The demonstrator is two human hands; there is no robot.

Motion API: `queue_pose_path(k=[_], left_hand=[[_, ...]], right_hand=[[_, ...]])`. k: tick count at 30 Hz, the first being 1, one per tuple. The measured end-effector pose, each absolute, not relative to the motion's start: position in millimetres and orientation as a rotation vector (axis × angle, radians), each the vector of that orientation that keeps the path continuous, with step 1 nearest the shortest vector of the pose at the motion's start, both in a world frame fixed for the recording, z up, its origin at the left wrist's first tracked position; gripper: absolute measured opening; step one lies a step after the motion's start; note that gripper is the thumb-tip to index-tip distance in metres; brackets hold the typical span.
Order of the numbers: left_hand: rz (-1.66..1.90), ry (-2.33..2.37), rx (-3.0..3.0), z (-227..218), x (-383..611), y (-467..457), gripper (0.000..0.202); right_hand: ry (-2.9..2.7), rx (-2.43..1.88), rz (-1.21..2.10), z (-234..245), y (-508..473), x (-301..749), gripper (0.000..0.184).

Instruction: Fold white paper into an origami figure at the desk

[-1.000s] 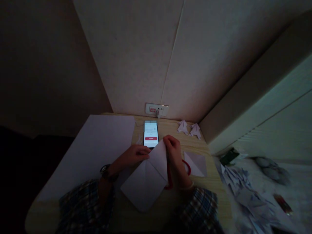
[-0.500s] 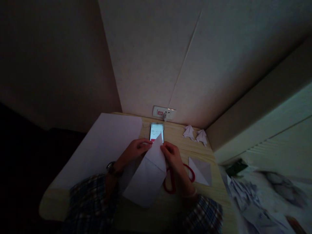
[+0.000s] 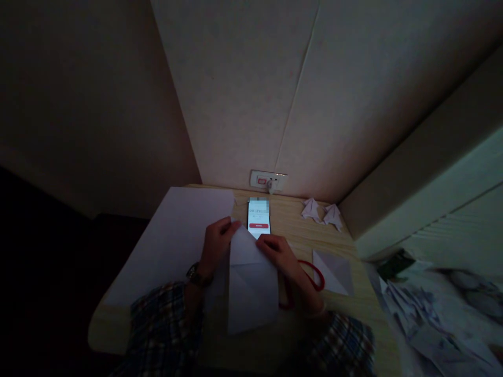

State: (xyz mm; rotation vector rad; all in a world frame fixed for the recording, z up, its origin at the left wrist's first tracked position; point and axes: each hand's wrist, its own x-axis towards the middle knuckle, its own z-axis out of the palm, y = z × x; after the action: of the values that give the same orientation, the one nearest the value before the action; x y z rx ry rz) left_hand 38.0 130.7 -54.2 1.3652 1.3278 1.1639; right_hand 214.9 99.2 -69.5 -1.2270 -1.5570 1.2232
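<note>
Both hands work a folded white paper sheet (image 3: 251,285) lying on a small wooden table (image 3: 291,230). My left hand (image 3: 217,242) grips the sheet's upper left edge, fingers curled over it. My right hand (image 3: 277,252) presses its fingers on the upper right fold of the same sheet. The sheet's top is folded to a point between my hands. A lit phone (image 3: 258,219) lies just beyond the paper's tip. Red-handled scissors (image 3: 310,276) lie under my right wrist, partly hidden. The room is dim.
A large white sheet (image 3: 176,241) covers the table's left side. A folded paper triangle (image 3: 334,269) lies at the right. Two small folded paper figures (image 3: 322,212) sit at the back right. A wall socket (image 3: 268,180) is behind the phone. Loose papers (image 3: 424,324) pile on the right.
The paper has turned so its point faces away from me, more upright. My left hand moved up to the sheet's top left edge; my right hand slid down along the right fold.
</note>
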Motion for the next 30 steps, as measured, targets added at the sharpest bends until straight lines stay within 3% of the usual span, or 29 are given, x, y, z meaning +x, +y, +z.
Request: queue_pose_path(k=[8,17,23,30], left_hand=[[1.281,1.382,1.264,-45.0,30.7,132.8,0.033],[1.052,1.155,1.356,-30.2,40.7,131.2,0.024],[0.988,1.047,1.359,15.2,40.2,141.5,0.031],[1.323,1.098,1.308,74.9,45.0,155.8,0.036]], right_hand=[[-1.442,-1.22,1.13,-64.6,98.7,217.9,0.033],[-1.254,-1.237,0.893,-55.3,104.2,222.1,0.034],[-1.309,-1.179,0.82,0.1,117.6,227.5,0.03],[-1.401,-1.056,0.779,72.2,133.2,235.2,0.029]])
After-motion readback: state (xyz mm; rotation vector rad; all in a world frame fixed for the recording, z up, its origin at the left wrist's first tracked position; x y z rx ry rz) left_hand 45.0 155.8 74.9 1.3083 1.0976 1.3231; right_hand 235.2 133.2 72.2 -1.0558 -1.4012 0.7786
